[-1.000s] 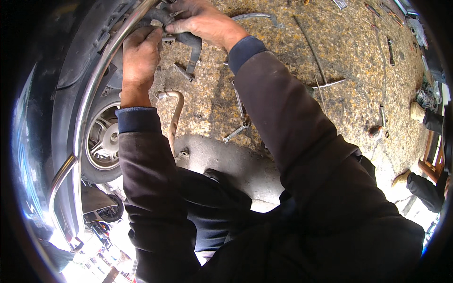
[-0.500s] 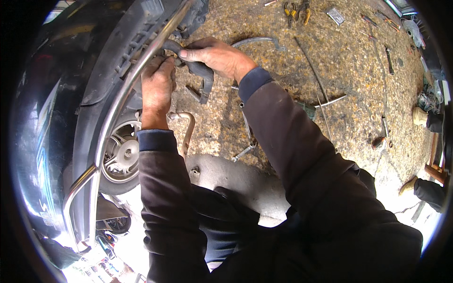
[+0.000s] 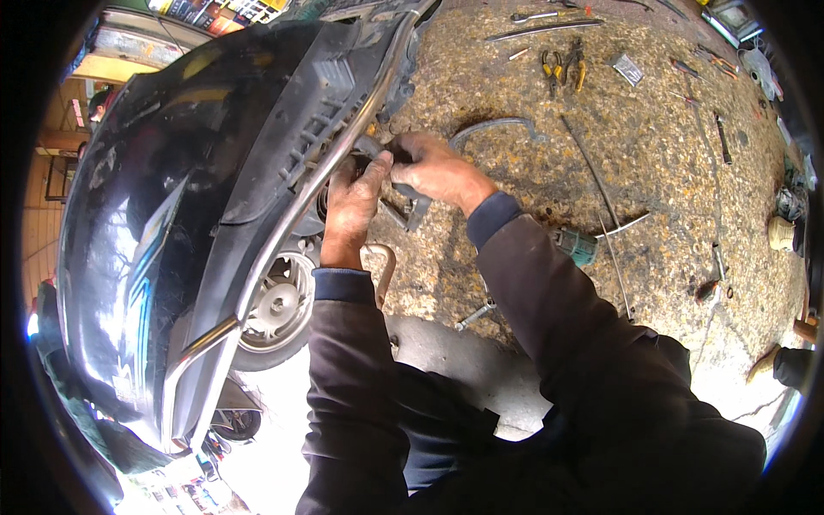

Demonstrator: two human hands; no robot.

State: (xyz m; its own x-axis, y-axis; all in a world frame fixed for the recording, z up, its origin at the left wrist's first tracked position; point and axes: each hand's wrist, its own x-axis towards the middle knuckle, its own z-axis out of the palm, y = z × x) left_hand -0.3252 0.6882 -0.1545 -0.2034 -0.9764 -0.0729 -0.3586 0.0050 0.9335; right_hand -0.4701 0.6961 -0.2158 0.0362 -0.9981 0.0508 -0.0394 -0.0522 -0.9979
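My right hand [image 3: 439, 174] is closed around a thick, bent black hose [image 3: 417, 206], whose lower end hangs below the fingers. Beside it, my left hand [image 3: 354, 209] is closed at the hose's other end, thumb and fingertips meeting near the right hand. What lies under the left fingers is mostly hidden. Both hands work right beside a chrome rail [image 3: 300, 206] that runs along the black body panel [image 3: 172, 180] of a vehicle, seemingly a scooter. Below the left wrist are a spoked alloy wheel [image 3: 279, 302] and a curved metal pipe [image 3: 386, 268].
On the rough stone floor lie pliers [image 3: 575, 67], a curved grey strip [image 3: 493, 127], a long thin rod [image 3: 592, 167], a green-bodied tool [image 3: 577, 245] and a wrench [image 3: 475, 316]. A person's shoe [image 3: 762, 365] shows at the right edge.
My view has swung left, so the scene sits farther right and lower. My hands have come closer together on the hose, covering more of its bend.
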